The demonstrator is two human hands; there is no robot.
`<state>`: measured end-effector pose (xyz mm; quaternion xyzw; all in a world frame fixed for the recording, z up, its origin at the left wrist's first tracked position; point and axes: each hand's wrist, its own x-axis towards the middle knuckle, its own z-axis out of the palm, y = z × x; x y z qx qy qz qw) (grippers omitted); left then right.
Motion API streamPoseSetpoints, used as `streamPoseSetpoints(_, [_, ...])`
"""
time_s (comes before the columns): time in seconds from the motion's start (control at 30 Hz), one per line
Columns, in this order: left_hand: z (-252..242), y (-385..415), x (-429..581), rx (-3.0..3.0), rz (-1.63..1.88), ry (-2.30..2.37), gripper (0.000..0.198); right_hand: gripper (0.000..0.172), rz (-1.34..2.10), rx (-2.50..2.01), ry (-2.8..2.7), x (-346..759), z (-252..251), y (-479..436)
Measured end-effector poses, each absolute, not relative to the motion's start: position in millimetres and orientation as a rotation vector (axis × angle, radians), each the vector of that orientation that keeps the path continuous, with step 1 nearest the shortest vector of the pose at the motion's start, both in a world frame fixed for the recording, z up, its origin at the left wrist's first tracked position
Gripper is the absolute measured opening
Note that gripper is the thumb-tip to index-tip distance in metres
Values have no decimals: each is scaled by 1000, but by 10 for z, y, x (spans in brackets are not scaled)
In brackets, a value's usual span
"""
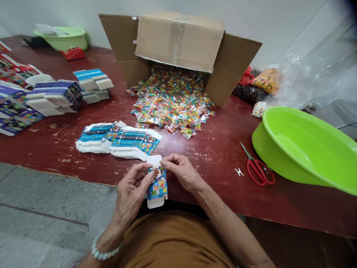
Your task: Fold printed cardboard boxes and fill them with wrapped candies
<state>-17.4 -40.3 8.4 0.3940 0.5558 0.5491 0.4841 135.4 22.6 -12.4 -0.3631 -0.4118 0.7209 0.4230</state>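
**Q:** What occupied the centre of the figure?

**A:** A small blue printed paperboard box (157,184) stood upright between the two hands, over the near edge of a dark red wooden table (212,149). A white flap stuck out at each end.

**Q:** How were the hands posed?

**A:** The left hand (131,195), wearing a pale bead bracelet (104,251), was curled, with its fingers gripping the box's side. The right hand (181,172) was almost closed, pinching the upper white flap between thumb and fingertips.

**Q:** What lay around them?

**A:** Just beyond the hands lay a pile of flat blue printed paperboard blanks (118,139). Toward the far edge, a heap of small, bright cellophane-wrapped sweets (171,106) spread from the mouth of a tipped brown corrugated carton (178,41).

**Q:** And at the sides?

**A:** Near the right edge, red-handled steel scissors (258,172) lay beside a tilted lime-green plastic basin (304,145). Stacks of folded printed boxes (55,96) stood toward the left edge.
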Motion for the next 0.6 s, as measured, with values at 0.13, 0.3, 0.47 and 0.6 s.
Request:
streamPoseSetpoints(0.13, [82, -393, -179, 916, 1269, 1288, 32, 43, 1971, -870, -984, 1418, -67, 302])
streamPoseSetpoints(0.3, [76, -413, -143, 754, 1303, 1212, 43, 26, 1702, -883, -1234, 1430, -37, 288])
streamPoseSetpoints(0.47, [106, -434, -109, 506, 1005, 1091, 52, 25, 1467, -896, -1416, 1431, -87, 213])
streamPoseSetpoints(0.6, [91, -416, -73, 428, 968, 1123, 49, 27, 1432, -961, -1615, 1459, -32, 207])
